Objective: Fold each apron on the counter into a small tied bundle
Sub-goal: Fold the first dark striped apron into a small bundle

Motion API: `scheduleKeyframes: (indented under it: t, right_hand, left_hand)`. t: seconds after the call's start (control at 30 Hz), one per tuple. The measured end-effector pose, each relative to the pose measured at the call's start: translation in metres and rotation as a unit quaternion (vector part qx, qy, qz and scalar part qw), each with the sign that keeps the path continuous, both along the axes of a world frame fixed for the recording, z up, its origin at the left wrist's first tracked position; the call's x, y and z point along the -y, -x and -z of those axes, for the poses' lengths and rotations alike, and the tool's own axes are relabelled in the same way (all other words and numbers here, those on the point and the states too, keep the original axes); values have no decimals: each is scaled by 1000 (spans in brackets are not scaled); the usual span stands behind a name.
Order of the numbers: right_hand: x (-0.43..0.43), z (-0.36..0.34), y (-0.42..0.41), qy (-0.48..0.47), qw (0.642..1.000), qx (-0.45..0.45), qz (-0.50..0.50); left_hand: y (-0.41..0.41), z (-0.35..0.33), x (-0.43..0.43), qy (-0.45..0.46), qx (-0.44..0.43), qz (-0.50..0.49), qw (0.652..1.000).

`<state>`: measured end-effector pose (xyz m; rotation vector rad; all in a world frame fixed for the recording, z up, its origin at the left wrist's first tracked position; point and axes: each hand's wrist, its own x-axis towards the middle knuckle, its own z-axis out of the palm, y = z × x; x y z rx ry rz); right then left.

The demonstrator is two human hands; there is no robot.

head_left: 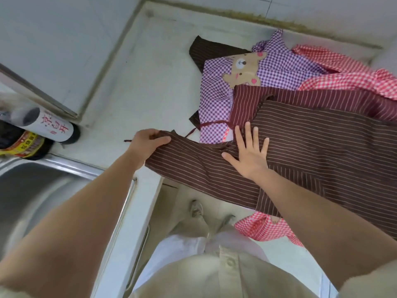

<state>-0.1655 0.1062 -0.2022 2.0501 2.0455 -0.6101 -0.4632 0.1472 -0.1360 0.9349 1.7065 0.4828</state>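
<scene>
Brown striped apron [300, 147] is spread on table [150, 82] over other aprons, edge hanging off front. Corner is pinched by left hand [148, 140]; cloth pressed flat by right hand [249, 151], fingers straight. Judged light, limp, slippy; best gripped at corners/hem.

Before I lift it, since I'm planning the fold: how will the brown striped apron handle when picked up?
Probably floppy: the brown striped apron sags over the counter edge and wrinkles where the left hand pinches it. Likely light: the cloth looks thin. It may slide, hence perhaps the right hand pressing flat.
</scene>
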Motion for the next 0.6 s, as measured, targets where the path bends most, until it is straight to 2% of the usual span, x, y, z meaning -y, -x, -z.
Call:
scheduleKeyframes:
  t: [0.07, 0.13, 0.2, 0.27, 0.3, 0.4, 0.5, 0.6]
  right_hand:
    - [0, -1, 1, 1, 1000, 3, 1]
    - [0, -2, 1, 0, 1000, 2, -1]
    - [0, -2, 0, -2, 1000, 0, -3]
    - [1, -3, -3, -4, 1000, 1, -6]
    - [1, -3, -4, -7, 1000, 1, -8]
    - [4, -5, -1, -55, 998, -14, 9]
    - [3, -15, 10, -181, 982, -44, 22]
    - [-4, -29, 32, -257, 959, -116, -26]
  left_hand:
    - [0, -1, 3, 9, 50, 8, 999]
    - [0, 0, 5, 53, 29, 57, 997]
    - [-3, 0, 6, 73, 40, 65, 994]
    - [-8, -1, 8, 36, 70, 55, 995]
    - [-10, -1, 8, -11, 53, 59, 997]
    - [-12, 5, 7, -131, -100, 32, 986]
    - [-8, 6, 12, -97, -169, -15, 981]
    - [-4, 4, 17, -39, -230, 7, 972]
